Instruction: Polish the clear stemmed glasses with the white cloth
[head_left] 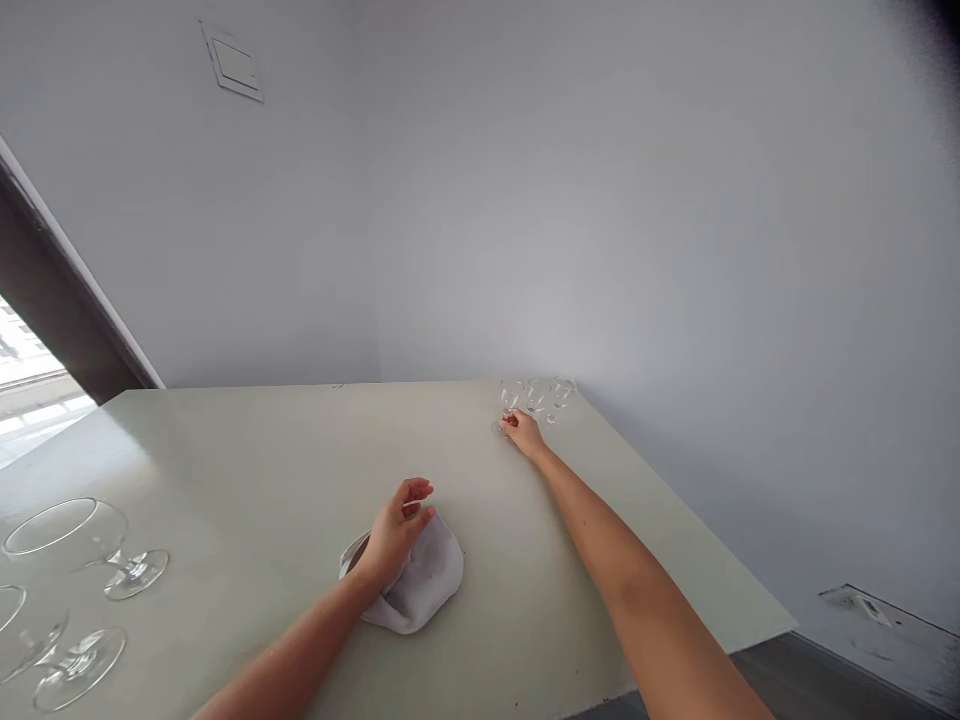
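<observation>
Near the far right corner of the table, my right hand (523,432) is stretched out with its fingers pinched on the stem of a clear stemmed glass (512,393). That glass stands upright, its foot on the tabletop. Beside it to the right are a second stemmed glass (538,396) and a third stemmed glass (564,390), partly hidden by each other and the hand. My left hand (396,530) hovers over a crumpled pale cloth (431,585), thumb and fingers curved and apart, with nothing between them. The hand covers part of the cloth.
At the left of the pale table (300,450), a large stemmed glass (135,573) and another stemmed glass (79,668), cut off by the frame, appear tilted. Grey walls meet behind the table. A wall socket (870,608) is low on the right, a switch plate (236,65) upper left.
</observation>
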